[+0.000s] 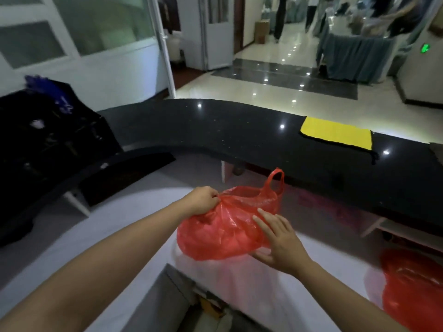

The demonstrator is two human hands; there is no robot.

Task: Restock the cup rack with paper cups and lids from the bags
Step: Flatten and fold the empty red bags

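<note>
I am looking down from a head camera at a pale desk (124, 238) that sits below a raised, curved black counter (215, 130). A red plastic bag (220, 236) lies on the desk near its front edge, about midway along, and it bulges with contents I cannot make out through the film. My left hand (203, 200) pinches a gathered bunch of plastic at the bag's left upper edge, fingers curled tight around it. My right hand (278, 240) is spread, fingers straight, with the fingertips resting against the bag's right side. One handle loop (275, 180) stands up free at the far side, and the mouth looks partly open.

The step, as I judge it, is opening this bag to reach the cups or lids. To do it well I would keep the left pinch firm as an anchor, take the opposite rim or the free loop with the right hand, and draw the mouth apart slowly. The film is thin and could tear, and the contents could roll off the front edge.

A second red bag (412, 286) lies near the desk's right end. A yellow cloth (335, 135) rests on the counter. I see no cup rack.
</note>
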